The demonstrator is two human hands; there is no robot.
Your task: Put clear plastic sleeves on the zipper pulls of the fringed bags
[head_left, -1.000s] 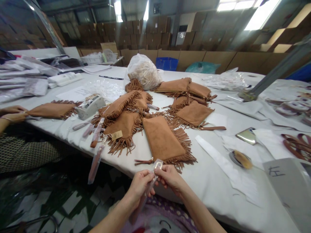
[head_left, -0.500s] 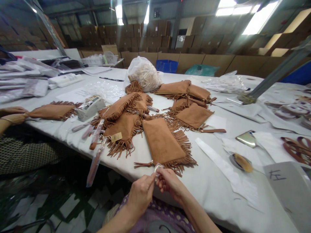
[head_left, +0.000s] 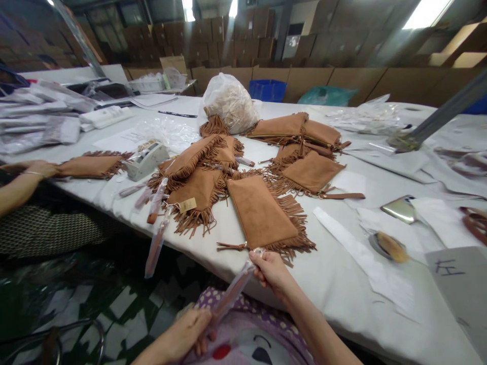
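A wrist strap in a clear plastic sleeve (head_left: 233,294) stretches between my hands over my lap. Its ringed upper end is pinched in my right hand (head_left: 273,272), beside the lower corner of a brown fringed pouch (head_left: 262,215) at the table edge. My left hand (head_left: 192,327) is closed around the lower part of the strap. A zipper pull with a leather tassel (head_left: 233,246) hangs off the pouch's corner. Left of it, another fringed pouch (head_left: 196,190) carries a beige tag (head_left: 187,205), and a sleeved strap (head_left: 157,248) dangles over the edge.
A tape dispenser (head_left: 146,161) stands on the left. Beyond it a co-worker's hand (head_left: 40,170) touches a fringed pouch (head_left: 91,166). More pouches (head_left: 314,172) lie behind. A phone (head_left: 399,209), a brush (head_left: 388,247) and a marked box (head_left: 454,284) are at right.
My left hand has moved down and left from my right hand, and the sleeved strap now shows stretched between them. The view has shifted slightly. The co-worker's hand has moved along their pouch.
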